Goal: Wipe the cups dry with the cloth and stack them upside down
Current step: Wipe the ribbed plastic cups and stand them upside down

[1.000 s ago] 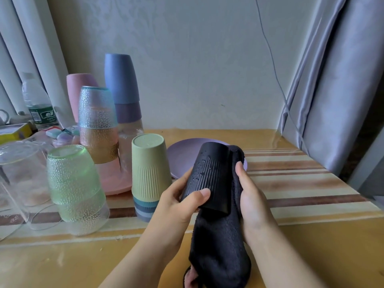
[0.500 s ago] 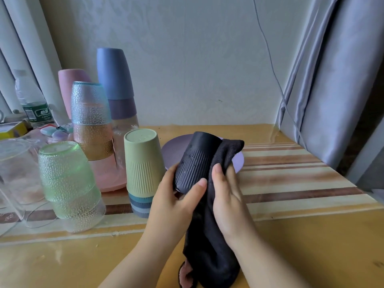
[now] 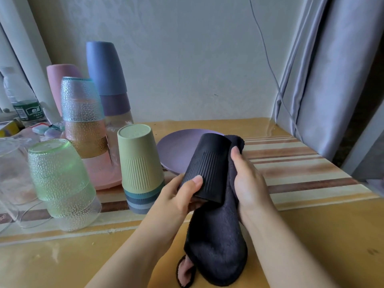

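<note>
The left hand (image 3: 178, 196) grips a ribbed black plastic cup (image 3: 207, 167) near its rim, thumb curled over its side, holding it tilted above the desk (image 3: 311, 235) with its base pointing away. The right hand (image 3: 249, 183), just right of the cup, curls round a dark fleecy cloth (image 3: 216, 246) and presses it against the cup's side, the rest of the cloth hanging down to the desk. Left of the left hand stands an upside-down stack of ribbed cups topped by a pale green one (image 3: 139, 161), and beyond both hands lies a purple plate (image 3: 176, 150).

Yellow table (image 3: 311, 235); striped mat (image 3: 301, 169); purple plate (image 3: 176, 150); pink plate (image 3: 99, 173)
</note>
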